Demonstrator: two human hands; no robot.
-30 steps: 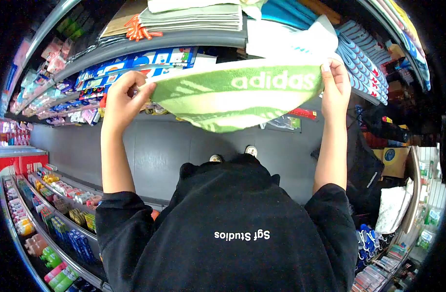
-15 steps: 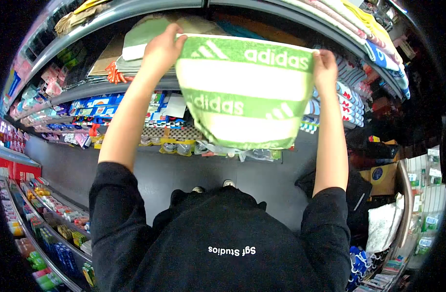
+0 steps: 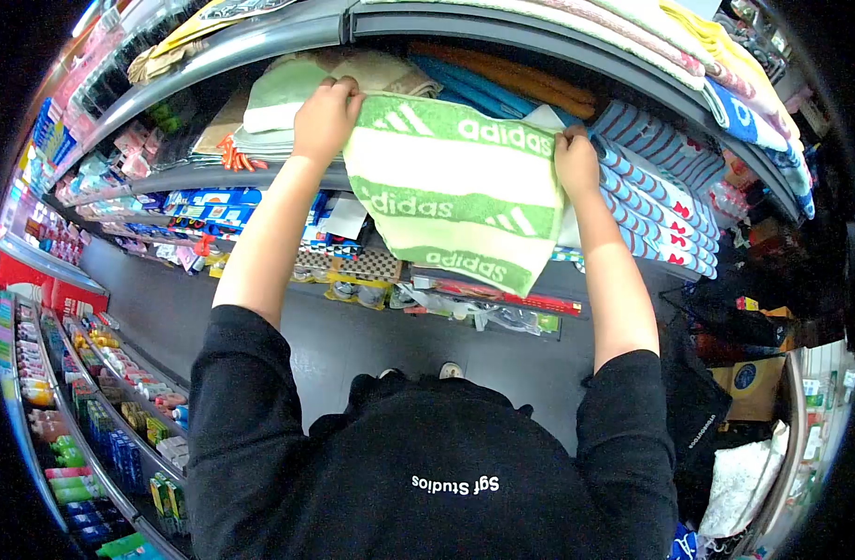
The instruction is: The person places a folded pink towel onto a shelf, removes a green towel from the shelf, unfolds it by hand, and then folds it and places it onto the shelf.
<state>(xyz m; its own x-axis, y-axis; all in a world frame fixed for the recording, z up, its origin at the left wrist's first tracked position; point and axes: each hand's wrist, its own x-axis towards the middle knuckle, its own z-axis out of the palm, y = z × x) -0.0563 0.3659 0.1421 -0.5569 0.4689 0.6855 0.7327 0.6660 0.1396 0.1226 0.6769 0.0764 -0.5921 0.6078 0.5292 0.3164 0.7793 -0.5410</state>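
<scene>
A green and pale-yellow striped towel (image 3: 455, 177) with "adidas" lettering hangs spread between my two hands, in front of the shelves. My left hand (image 3: 329, 117) pinches its upper left corner, fingers closed over the edge. At the upper right corner, my right hand (image 3: 576, 159) grips it in a closed pinch. Behind my left hand lies a stack of folded green and beige towels (image 3: 283, 93) on the shelf. Folded blue striped towels (image 3: 646, 191) are stacked just right of my right hand.
A grey shelf edge (image 3: 502, 42) curves above, with folded towels on it. Packaged goods fill the lower shelves. Bottles and boxes line a rack (image 3: 101, 401) at the left. A cardboard box (image 3: 749, 387) and a white bag (image 3: 740, 481) are at the right.
The towel has come down slightly and its lower part hangs flatter, showing another line of lettering. My right hand has moved left and down, closer to my left hand, which has lowered a little.
</scene>
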